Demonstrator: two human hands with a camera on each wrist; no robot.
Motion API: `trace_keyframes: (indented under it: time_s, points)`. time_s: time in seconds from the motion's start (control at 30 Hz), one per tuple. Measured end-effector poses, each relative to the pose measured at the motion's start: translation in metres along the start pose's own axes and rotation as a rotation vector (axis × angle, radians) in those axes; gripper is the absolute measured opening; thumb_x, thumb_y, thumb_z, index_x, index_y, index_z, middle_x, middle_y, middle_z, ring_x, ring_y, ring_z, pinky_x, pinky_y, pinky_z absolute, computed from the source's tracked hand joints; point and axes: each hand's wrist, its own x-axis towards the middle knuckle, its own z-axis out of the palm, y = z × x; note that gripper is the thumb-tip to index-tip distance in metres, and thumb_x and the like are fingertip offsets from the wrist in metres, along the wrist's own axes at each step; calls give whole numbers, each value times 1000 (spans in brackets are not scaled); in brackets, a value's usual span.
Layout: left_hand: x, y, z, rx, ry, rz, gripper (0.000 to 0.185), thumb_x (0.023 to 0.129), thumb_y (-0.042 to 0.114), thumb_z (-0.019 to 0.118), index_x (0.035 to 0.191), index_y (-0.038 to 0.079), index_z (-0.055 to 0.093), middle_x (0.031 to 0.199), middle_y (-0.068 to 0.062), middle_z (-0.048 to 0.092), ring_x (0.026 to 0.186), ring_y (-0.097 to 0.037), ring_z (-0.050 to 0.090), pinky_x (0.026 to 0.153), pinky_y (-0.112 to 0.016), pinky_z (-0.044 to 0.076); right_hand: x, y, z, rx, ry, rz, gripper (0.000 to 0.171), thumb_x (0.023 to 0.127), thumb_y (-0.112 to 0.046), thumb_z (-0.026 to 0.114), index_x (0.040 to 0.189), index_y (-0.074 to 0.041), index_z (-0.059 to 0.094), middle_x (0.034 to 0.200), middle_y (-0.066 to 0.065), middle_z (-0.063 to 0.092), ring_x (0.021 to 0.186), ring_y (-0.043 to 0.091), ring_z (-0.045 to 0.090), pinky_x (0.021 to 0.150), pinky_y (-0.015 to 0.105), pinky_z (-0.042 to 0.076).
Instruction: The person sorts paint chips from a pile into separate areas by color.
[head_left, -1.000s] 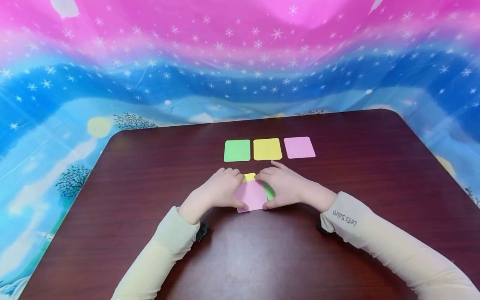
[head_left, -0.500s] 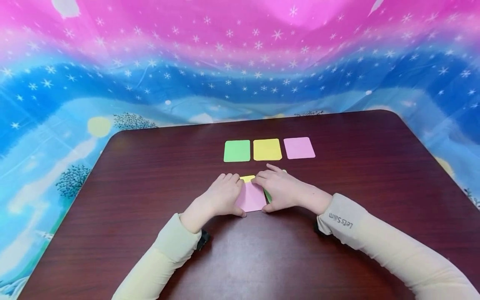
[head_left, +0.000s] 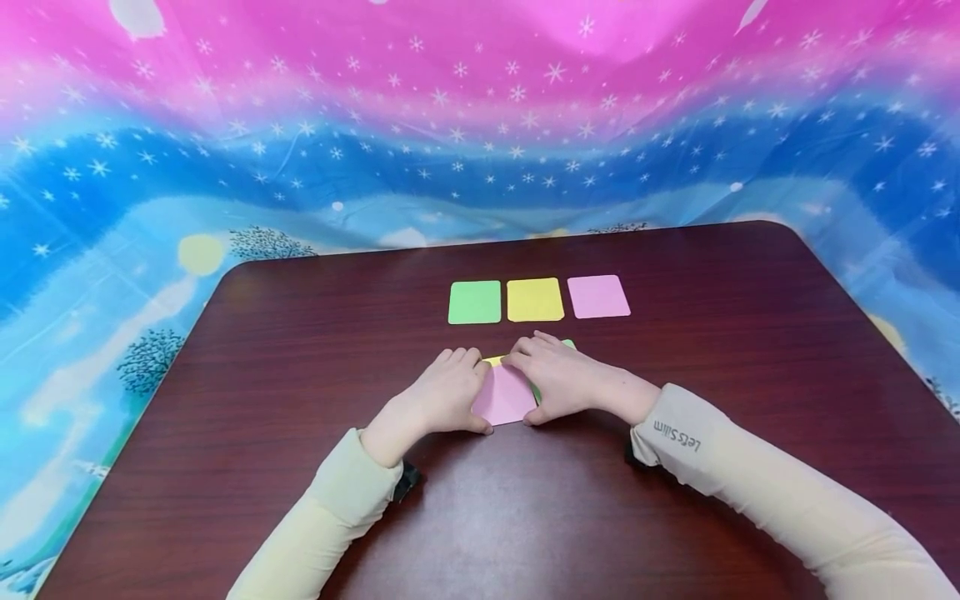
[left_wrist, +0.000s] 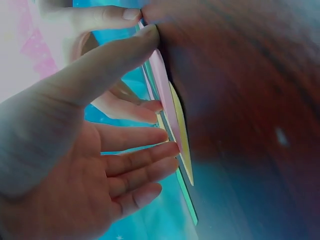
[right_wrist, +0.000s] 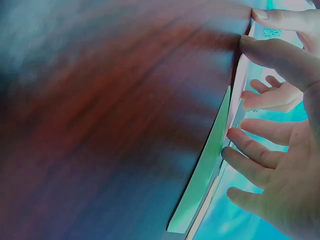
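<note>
Lying between both hands (head_left: 510, 385): card stack (head_left: 504, 396)

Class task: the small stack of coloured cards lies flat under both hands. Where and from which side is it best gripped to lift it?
Probably the stack of cards is best pinched at its near edge, from the person's side. It lies flat, so only edges offer hold. The left hand and right hand already flank its sides; the table in front is free.
</note>
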Motion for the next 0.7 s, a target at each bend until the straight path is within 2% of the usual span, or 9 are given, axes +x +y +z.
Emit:
trace_keyframes:
  time_s: [0.23, 0.43, 0.67, 0.7]
  points:
    - [0, -3, 1, -135, 7, 15, 71, 62, 42, 78, 112, 1, 52, 99, -8, 48, 90, -24, 45, 77, -34, 35, 0, 0, 0, -16, 8, 8, 72, 61, -40, 77, 119, -5, 54, 108, 6, 51, 106, 23, 49, 105, 49, 25]
    - [-1, -4, 1, -107, 11, -20, 75, 61, 47, 77, 112, 1, 50, 99, -9, 48, 91, -24, 45, 78, -35, 35, 4, 1, -1, 6, -19, 28, 72, 59, -41, 78, 118, -7, 54, 106, 5, 50, 103, 23, 47, 102, 46, 29]
    - [-1, -5, 2, -97, 19, -26, 76, 60, 49, 77, 111, 1, 51, 100, -9, 50, 90, -24, 46, 77, -34, 35, 9, 3, -4, 38, -55, 61, 76, 56, -43, 79, 118, -9, 53, 105, 2, 47, 99, 20, 43, 82, 41, 41]
    - [-1, -5, 2, -92, 25, -24, 75, 60, 49, 77, 110, 1, 51, 99, -9, 50, 90, -24, 46, 77, -34, 35, 9, 3, -5, 41, -54, 62, 75, 56, -42, 79, 118, -10, 53, 105, 2, 46, 100, 20, 43, 83, 41, 40]
